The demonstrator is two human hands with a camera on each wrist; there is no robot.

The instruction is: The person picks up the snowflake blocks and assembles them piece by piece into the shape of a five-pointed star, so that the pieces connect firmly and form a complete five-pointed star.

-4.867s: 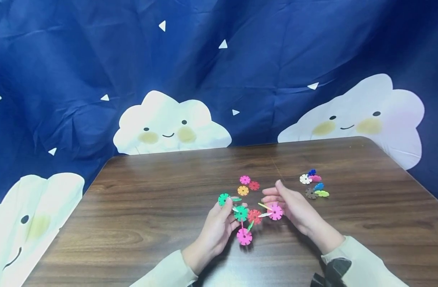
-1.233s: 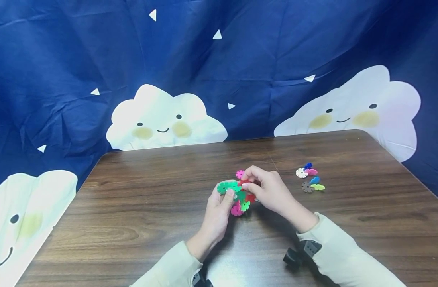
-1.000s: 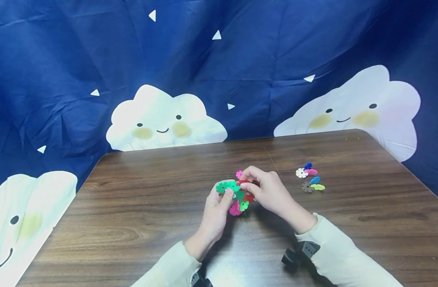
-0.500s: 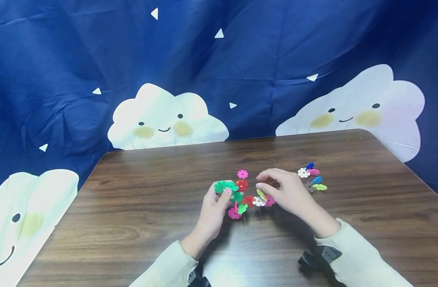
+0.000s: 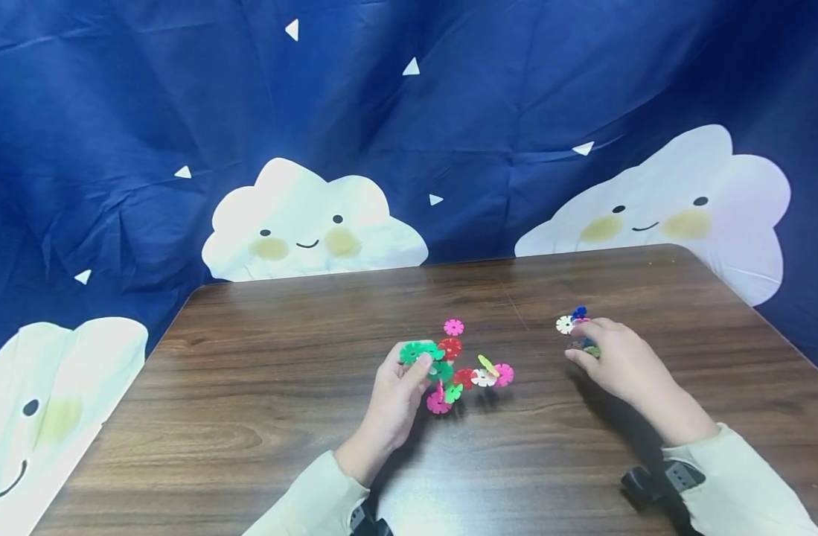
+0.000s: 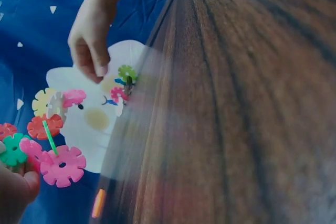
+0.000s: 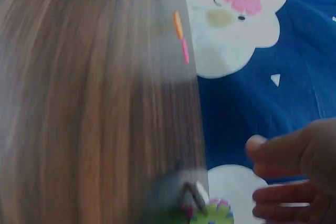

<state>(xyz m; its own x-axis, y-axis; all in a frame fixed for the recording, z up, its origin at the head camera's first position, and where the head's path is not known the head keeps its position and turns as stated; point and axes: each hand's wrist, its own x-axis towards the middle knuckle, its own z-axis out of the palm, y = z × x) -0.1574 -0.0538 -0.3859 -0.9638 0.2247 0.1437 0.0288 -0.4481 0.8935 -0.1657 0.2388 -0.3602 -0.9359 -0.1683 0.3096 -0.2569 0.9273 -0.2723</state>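
My left hand (image 5: 391, 398) pinches a chain of linked plastic snowflake discs above the table. Green discs (image 5: 414, 353) sit by the thumb, and a red disc (image 5: 450, 348) adjoins them. Farther along the chain are a pink disc (image 5: 438, 403), a white disc (image 5: 483, 378) and a yellow disc (image 5: 487, 365). My right hand (image 5: 623, 361) is over a small cluster at the right, its fingers bent and partly covering it. In the right wrist view nothing shows between thumb and fingers. A white disc (image 5: 565, 325) and a dark blue disc (image 5: 579, 312) stay visible there.
A loose pink disc (image 5: 453, 327) lies on the brown wooden table (image 5: 281, 357) behind the chain. An orange disc (image 7: 178, 24) lies near it in the right wrist view. Behind the table hangs a blue cloth (image 5: 475, 112) with clouds.
My right hand has let go of the red disc, now at the green ones, and moved right to the cluster. Earlier that red disc lay on the table. My left hand keeps its grip.
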